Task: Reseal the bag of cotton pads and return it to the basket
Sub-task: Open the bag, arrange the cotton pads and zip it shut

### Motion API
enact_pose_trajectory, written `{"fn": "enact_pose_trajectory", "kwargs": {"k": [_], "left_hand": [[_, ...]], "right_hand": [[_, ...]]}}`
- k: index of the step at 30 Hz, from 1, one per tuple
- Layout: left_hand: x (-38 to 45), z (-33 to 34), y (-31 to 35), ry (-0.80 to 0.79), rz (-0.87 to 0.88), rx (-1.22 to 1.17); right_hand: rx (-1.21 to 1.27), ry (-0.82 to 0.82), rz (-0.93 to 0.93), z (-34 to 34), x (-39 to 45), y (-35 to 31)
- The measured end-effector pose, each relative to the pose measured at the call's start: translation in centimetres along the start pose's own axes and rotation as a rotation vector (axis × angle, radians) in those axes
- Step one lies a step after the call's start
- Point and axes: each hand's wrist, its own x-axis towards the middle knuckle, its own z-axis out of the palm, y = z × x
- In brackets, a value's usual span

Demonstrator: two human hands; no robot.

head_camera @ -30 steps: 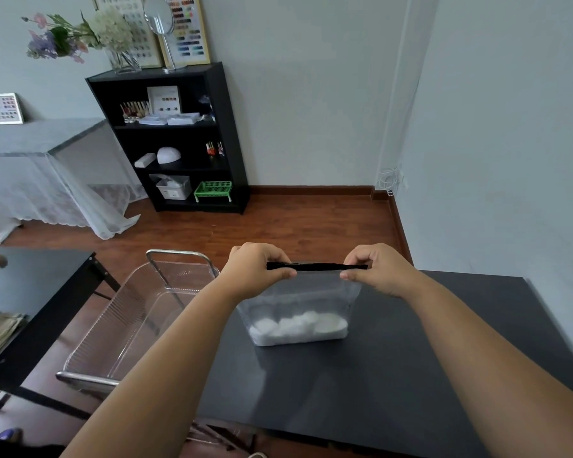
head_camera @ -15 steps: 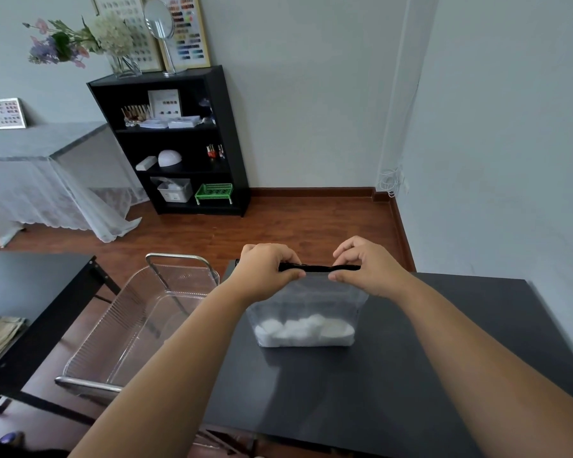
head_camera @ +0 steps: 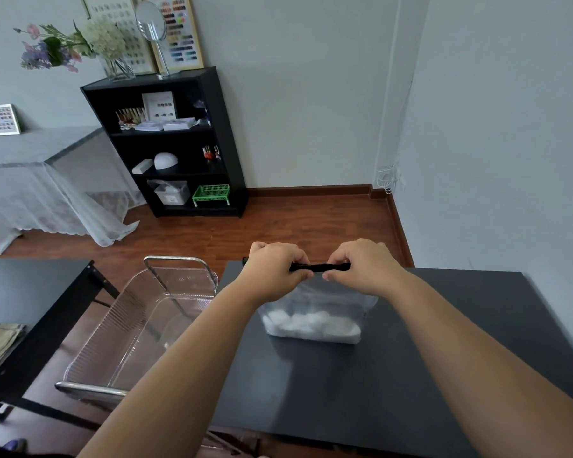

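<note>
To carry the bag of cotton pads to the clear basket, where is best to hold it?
Probably the black zip strip on top, from above: the bag stands upright, pads low, and both hands pinch there already.

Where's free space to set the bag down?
Bare tabletop nearer the person than the bag, and to its right up to the wall. The clear basket left of the table looks empty. Crowded only at the bag's top, where both hands pinch it.

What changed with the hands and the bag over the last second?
The left hand and right hand slid closer together along the bag's black zip strip, pinching it as before. The bag still stands on the dark table; the clear basket stays put.
</note>
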Motion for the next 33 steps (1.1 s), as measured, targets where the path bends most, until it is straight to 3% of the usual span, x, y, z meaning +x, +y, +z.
{"fn": "enact_pose_trajectory", "kwargs": {"k": [7, 11, 16, 24, 33], "left_hand": [[-0.3, -0.4, -0.3, -0.008, 0.013, 0.023], [-1.0, -1.5, -2.5, 0.025, -0.068, 0.039], [-1.4, -1.6, -2.6, 0.047, -0.109, -0.107], [-1.4, -1.2, -1.7, -0.006, -0.095, -0.304], [-0.9, -1.1, -1.6, -0.084, -0.097, -0.286]], "right_hand": [[0.119, -0.005, 0.009, -0.3, -0.2, 0.3], [0.172, 0.037, 0.054, -0.9, -0.3, 1.5], [0.052, 0.008, 0.05, -0.9, 0.2, 1.3], [0.075, 0.024, -0.03, -0.5, 1.2, -0.5], [0.083, 0.002, -0.019, -0.1, 1.5, -0.4]]}}
